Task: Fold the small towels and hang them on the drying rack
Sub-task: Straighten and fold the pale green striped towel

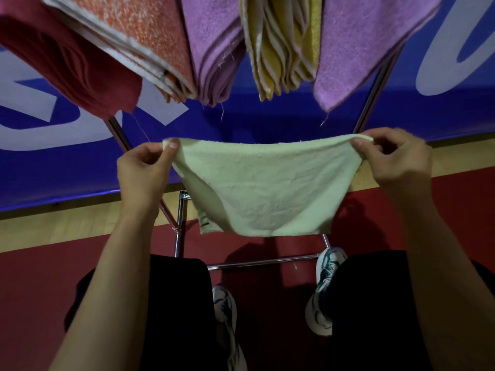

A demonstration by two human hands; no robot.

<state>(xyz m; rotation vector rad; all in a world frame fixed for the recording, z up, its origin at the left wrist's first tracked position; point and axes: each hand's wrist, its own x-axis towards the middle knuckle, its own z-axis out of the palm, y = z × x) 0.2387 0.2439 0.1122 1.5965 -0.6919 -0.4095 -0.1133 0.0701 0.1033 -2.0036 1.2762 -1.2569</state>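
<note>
Both our hands pinch the pale green terry towel [263,188] below the chrome drying rack [180,223]: left hand [144,167], right hand [396,159].

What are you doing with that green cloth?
A person is holding a pale green towel stretched out in the air, the left hand pinching one top corner and the right hand the other. Above it, red, orange, purple and yellow towels already hang folded on the drying rack. The green one is not on the rack yet.
</note>
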